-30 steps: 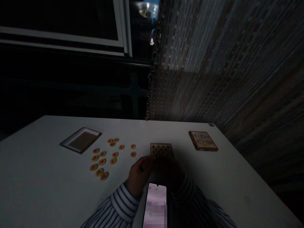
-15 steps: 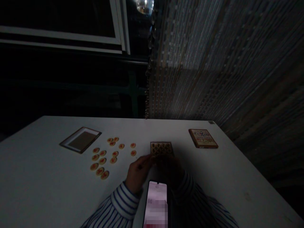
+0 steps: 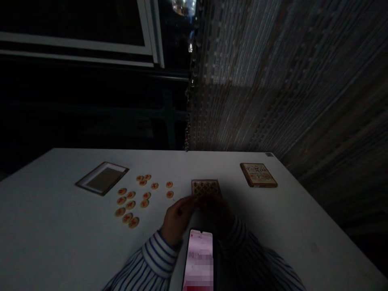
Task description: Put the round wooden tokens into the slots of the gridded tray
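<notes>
A small shallow box filled with rows of round Chinese chess pieces with dark characters lies in front of me. My left hand is closed at its near left corner, fingers and thumb bent against the edge. Deep shadow covers my right hand, which reaches over the near side of the box and hides the pieces there; its fingers cannot be made out. Left of the box, several loose Chinese chess pieces with red characters are spread over the table, some touching or overlapping.
An open tray-like box part lies at the far left of the white table. A flat printed box is at the right. A lit phone is between my forearms. Behind the table hangs a string curtain.
The view has shifted very slightly. Both hands stay at the box's near side, and the loose red pieces keep their places.
</notes>
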Motion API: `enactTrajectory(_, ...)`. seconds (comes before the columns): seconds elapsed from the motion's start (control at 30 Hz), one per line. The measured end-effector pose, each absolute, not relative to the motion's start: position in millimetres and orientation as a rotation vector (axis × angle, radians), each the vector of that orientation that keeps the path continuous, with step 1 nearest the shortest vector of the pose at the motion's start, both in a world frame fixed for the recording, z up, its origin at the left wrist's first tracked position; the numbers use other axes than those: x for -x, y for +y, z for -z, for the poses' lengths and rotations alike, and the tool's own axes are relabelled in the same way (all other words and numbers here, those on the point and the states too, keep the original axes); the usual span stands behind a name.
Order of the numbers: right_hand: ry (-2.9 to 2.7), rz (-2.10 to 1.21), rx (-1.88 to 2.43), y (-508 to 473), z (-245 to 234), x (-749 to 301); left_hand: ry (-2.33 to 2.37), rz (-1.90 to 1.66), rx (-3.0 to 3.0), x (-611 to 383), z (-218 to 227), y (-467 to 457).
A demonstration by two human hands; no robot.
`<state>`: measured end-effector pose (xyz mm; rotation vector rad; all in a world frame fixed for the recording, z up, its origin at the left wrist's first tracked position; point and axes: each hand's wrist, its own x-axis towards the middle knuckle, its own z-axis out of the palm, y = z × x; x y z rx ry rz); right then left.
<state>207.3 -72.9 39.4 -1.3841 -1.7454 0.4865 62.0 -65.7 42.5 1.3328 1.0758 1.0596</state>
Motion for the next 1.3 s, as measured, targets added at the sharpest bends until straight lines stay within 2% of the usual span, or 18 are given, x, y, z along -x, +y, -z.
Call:
enactTrajectory(0.3,-1.738,-0.556,1.358,-75.0,-44.2,-207.2,1.031,-1.073,-1.13,-65.1,-45.7,-66.4)
enactTrajectory(0.57,-1.953,-0.394,1.323,-73.5,-53.0,-203.5,1.079,-1.074,-1.152,-63.4,-50.7,-65.6)
enactTrajectory(0.87,-2.029,-0.108,1.254,-70.0,-37.5,-207.4,1.063,-1.107,-1.16,-61.9,-48.5,-65.4)
enactTrajectory(1.3,-2.095,-0.009,1.201,-76.6,-52.5,-220.9,1.131,-1.082,-1.332,-58.7,-38.8,-63.2)
